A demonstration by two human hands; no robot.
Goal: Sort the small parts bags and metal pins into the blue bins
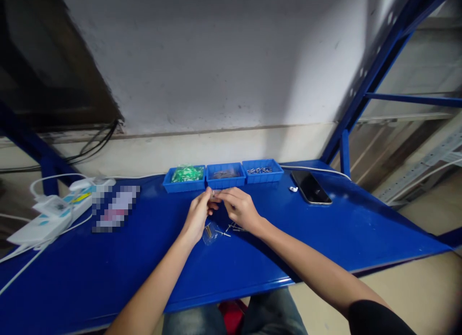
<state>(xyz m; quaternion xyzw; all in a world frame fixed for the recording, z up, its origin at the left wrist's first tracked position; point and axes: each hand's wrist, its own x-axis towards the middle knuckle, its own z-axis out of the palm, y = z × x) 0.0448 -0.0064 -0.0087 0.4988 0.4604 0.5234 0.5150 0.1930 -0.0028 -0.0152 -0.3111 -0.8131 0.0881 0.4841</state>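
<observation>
My left hand (197, 214) and my right hand (242, 209) meet over the middle of the blue table, fingertips pinched close together. Between them is something small and pale that I cannot make out. Just below, on the tabletop, lies a small clear plastic bag (209, 234) with brass-coloured pieces inside. Several thin silver pins (236, 227), resembling rivets, are scattered beside it, partly under my right hand. Behind my hands stand three blue bins: the left bin (185, 186) has green pieces in clear plastic, the middle bin (225, 183) has small brownish items, and the right bin (264, 177) has silver pins.
At the right lie a black phone (312, 187) and a small white object (293, 189). On the left are a white power strip (54, 212) with cables and a blurred flat item (117, 210). Blue frame posts (344, 154) rise at the sides, before a grey wall.
</observation>
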